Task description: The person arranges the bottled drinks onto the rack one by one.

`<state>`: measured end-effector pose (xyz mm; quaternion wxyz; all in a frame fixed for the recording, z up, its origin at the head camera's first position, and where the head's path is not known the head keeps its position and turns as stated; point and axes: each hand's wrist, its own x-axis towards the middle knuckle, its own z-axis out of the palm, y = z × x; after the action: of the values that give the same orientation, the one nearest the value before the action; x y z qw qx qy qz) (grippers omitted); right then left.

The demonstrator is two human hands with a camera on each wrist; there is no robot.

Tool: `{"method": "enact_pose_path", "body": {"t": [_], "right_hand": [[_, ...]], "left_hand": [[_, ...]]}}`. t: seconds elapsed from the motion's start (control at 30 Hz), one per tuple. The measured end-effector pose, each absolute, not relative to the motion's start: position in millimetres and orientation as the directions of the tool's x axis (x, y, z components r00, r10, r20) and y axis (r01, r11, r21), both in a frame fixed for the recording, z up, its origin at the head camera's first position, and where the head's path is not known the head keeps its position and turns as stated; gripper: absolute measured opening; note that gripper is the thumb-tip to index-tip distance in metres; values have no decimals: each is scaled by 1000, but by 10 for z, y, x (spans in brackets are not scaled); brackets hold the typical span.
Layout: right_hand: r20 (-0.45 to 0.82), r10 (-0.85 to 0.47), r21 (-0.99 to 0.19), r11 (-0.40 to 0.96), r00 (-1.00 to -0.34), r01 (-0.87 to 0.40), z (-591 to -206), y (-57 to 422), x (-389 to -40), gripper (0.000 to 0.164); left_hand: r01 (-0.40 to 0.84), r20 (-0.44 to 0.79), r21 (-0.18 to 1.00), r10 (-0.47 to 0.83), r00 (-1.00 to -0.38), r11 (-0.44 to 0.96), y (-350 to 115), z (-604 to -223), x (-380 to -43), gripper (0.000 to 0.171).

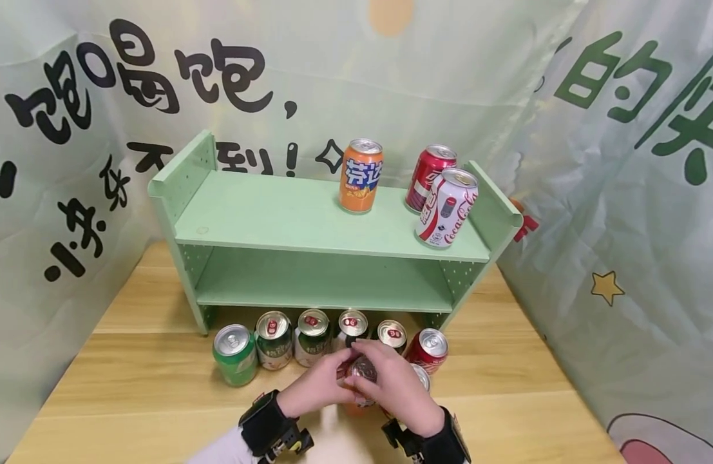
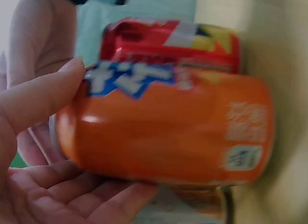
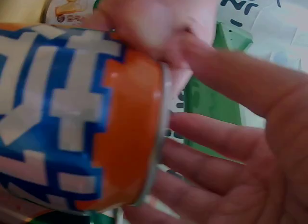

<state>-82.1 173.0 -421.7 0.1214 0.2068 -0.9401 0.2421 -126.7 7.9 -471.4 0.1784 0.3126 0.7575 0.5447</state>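
Observation:
An orange soda can (image 2: 173,123) with blue and white lettering is between both hands, low over the table in front of the shelf. My left hand (image 1: 314,385) holds it near its top, thumb (image 2: 43,96) on the upper side and fingers underneath. From the other side my right hand (image 1: 397,380) curves round the can's top, thumb and fingers at the metal rim (image 3: 161,137). In the head view the hands hide much of this can. A row of cans stands just behind, among them dark green cans (image 1: 273,341) and a red can (image 1: 427,351).
A pale green two-tier shelf (image 1: 275,206) stands behind the row. Its top tier bears an orange can (image 1: 361,177), a dark red can (image 1: 428,174) and a white can (image 1: 446,209). A bright green can (image 1: 236,356) ends the row at left. Printed cloth (image 1: 310,71) surrounds the wooden table (image 1: 159,386).

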Motion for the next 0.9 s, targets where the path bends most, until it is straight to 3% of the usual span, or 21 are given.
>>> {"method": "enact_pose_path", "body": {"t": [0.17, 0.43, 0.73, 0.9], "right_hand": [[208, -413, -335, 821, -887, -462, -4199, 1732, -817, 52], [172, -444, -307, 824, -880, -476, -4218, 1712, -832, 57], [81, -424, -295, 854, -902, -428, -4250, 1745, -862, 72], [94, -410, -284, 862, -907, -419, -4249, 1734, -930, 65]], "left_hand": [[286, 58, 920, 630, -774, 267, 91, -4842, -1220, 85], [284, 98, 930, 587, -804, 234, 109, -5043, -1187, 85], [342, 108, 903, 632, -768, 261, 205, -5205, -1226, 90], [323, 94, 906, 617, -782, 272, 213, -5194, -1270, 91]]}}
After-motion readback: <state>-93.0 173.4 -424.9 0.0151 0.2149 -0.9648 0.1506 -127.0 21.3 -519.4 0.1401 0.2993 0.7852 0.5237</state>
